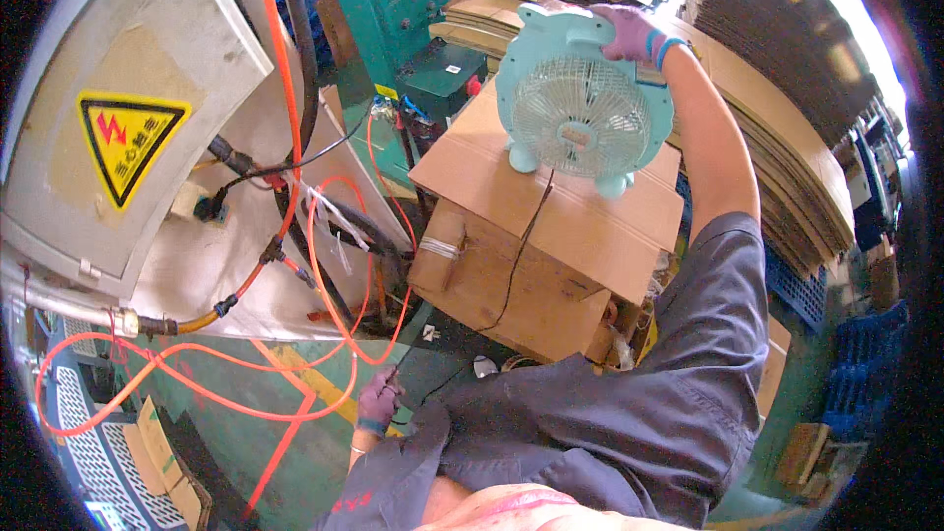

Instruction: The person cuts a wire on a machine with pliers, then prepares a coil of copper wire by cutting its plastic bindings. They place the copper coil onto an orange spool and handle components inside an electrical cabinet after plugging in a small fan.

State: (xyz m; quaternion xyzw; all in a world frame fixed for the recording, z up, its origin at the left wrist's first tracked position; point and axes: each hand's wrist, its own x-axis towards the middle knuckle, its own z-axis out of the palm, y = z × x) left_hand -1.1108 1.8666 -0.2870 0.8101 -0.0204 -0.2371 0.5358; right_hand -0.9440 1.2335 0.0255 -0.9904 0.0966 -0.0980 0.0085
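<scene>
A pale turquoise box fan (580, 103) with a round wire grille stands on a cardboard box (492, 152). My right hand (629, 32), in a purple glove, grips the fan's top right corner. A black power cord (532, 224) leaves the fan's underside and hangs down the front of the box toward the floor. Low and to the left, my left hand (380, 401), also gloved, is closed around part of the black cord near the floor. The cord's far end is hard to make out.
Orange air hoses (187, 351) loop across the floor at left. A grey electrical cabinet (128, 128) with a yellow warning triangle stands beside them. Behind is a green machine frame (388, 20). Stacked flat cardboard (777, 118) and blue plastic pallets (860, 374) lie at right.
</scene>
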